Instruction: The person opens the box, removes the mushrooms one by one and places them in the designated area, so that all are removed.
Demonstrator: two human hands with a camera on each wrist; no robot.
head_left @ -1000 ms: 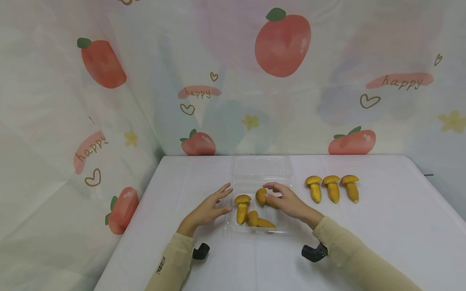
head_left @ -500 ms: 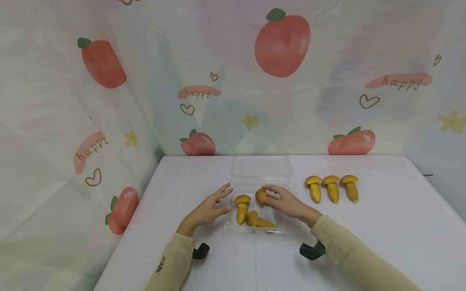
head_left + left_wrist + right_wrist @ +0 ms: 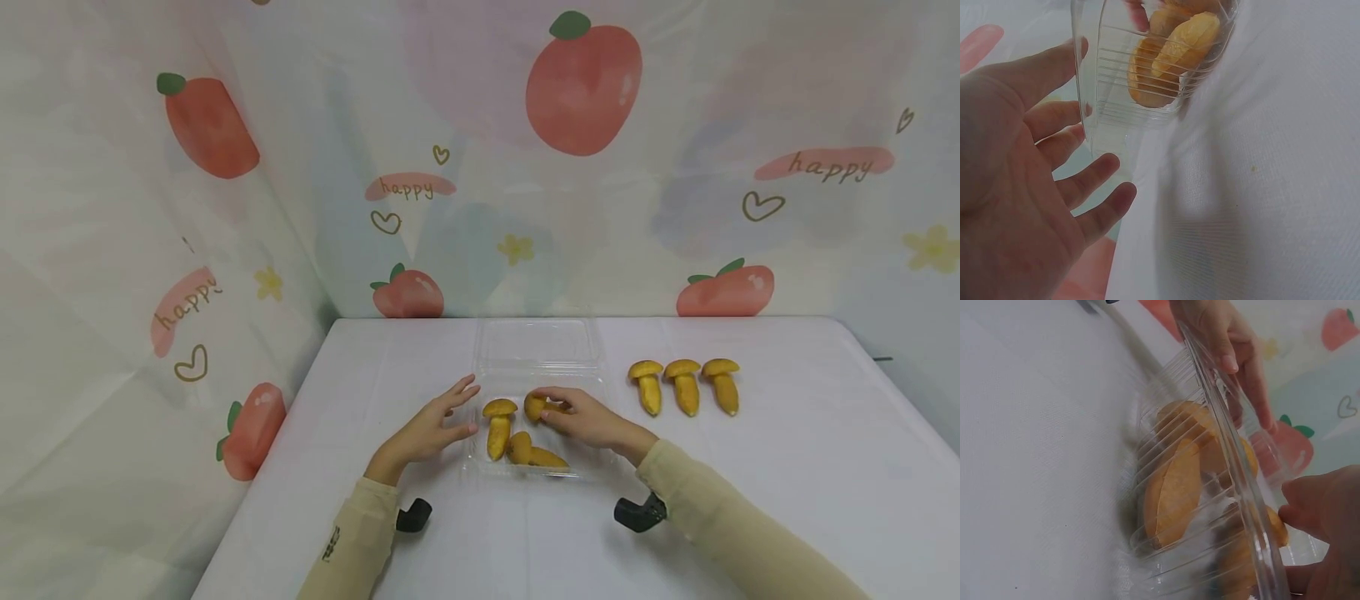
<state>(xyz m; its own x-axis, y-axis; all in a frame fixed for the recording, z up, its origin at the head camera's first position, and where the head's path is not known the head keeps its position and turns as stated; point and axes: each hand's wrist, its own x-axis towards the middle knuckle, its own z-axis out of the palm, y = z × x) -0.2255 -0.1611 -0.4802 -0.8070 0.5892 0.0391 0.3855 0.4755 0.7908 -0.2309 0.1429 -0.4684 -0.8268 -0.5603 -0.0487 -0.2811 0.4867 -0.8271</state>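
Observation:
A clear plastic box [image 3: 588, 458] lies on the table with its lid [image 3: 538, 342] folded back. Inside are three yellow-brown mushrooms: one [image 3: 498, 429] at the left with its cap toward the back, one [image 3: 543, 456] lying sideways along the front wall, and one [image 3: 534, 406] behind it. My right hand [image 3: 592, 422] reaches over the right side and pinches that rear mushroom, its stem partly hidden by the fingers. At the box's left side my left hand [image 3: 426, 429] has its fingers spread; in the left wrist view some fingertips lie against the clear rim [image 3: 1079, 81].
Three more mushrooms [image 3: 683, 387] stand in a row on the white-covered table [image 3: 750, 500], right of the box. A patterned cloth [image 3: 480, 242] hangs behind and along the left. Black wrist-worn pieces [image 3: 640, 514] show below both hands.
My right hand has closed its fingers on the rear mushroom and moved slightly left and down, with the mushroom turning a little. My left hand has stayed where it was.

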